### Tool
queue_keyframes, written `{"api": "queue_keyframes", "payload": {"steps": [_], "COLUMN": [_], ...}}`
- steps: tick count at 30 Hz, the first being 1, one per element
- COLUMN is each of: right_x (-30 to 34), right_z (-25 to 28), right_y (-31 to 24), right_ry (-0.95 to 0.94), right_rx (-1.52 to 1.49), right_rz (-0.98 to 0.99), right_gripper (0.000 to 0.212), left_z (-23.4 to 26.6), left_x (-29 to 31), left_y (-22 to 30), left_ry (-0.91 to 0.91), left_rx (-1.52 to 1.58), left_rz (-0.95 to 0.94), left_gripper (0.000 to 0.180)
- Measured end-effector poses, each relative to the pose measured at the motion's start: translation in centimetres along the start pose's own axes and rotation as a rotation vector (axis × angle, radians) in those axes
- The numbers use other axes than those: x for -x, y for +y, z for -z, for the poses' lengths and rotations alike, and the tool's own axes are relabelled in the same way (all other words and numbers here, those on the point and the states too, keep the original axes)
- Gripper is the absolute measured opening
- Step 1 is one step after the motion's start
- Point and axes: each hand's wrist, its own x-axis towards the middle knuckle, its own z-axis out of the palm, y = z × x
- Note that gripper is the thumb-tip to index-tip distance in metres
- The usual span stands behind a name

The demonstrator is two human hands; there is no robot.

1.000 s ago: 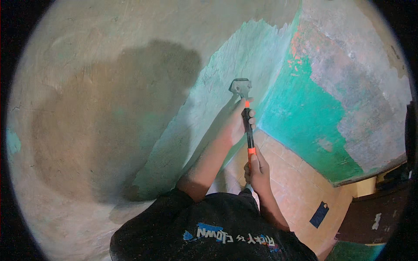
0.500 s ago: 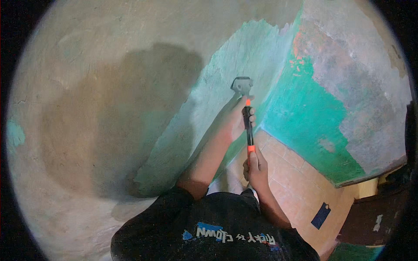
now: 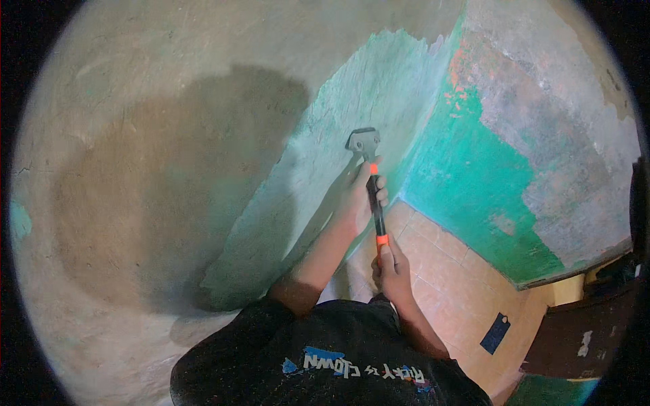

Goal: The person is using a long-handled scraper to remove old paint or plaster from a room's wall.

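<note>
A long-handled scraper [image 3: 366,140] with a wide grey head and a black and orange handle is held in both hands against the wall ahead. My left hand [image 3: 365,191] wraps the handle just below the head, with fingers closed round it. Lower down, my right hand [image 3: 393,264] grips the end of the handle at the orange band. Behind the scraper head lies a pale green painted patch [image 3: 338,101] with a ragged upper edge. Whether the blade touches the wall I cannot tell for certain.
Bare brownish plaster [image 3: 169,40] surrounds the patch on the left. Beyond the corner stands a second wall with bright green paint [image 3: 467,176] and grey peeled areas. On the tiled floor [image 3: 440,277] lies a dark blue flat object [image 3: 495,333]. Brown furniture [image 3: 575,338] stands at lower right.
The scraper's head has moved left and slightly down across the pale green patch, and its handle leans more to the left. Both hands keep their hold.
</note>
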Motion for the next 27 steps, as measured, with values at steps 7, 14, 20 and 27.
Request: {"api": "queue_keyframes", "payload": {"steps": [7,14,20,27], "right_x": [-2.9,-0.6,-1.9,-1.0], "right_z": [1.3,0.4,0.2,-0.1], "right_y": [-2.8,-3.2,-3.5,-3.1], "right_ry": [0.013,0.014,0.021,0.033], "right_rx": [0.021,-0.015,-0.010,0.074], "right_rz": [0.080,0.038,0.086,0.095], "right_gripper": [0.053,0.048,0.050,0.047], "left_z": [-2.9,-1.4,-3.0,-2.2], "left_x": [-4.0,-2.2,-3.4,-2.2], "left_y": [1.6,0.2,1.7,1.4], "left_ry": [-0.097,-0.028,-0.092,-0.098], "left_rx": [0.083,0.047,0.070,0.076], "left_rz": [-0.011,-0.055,-0.056,-0.061], "left_gripper": [0.036,0.037,0.039,0.041]}}
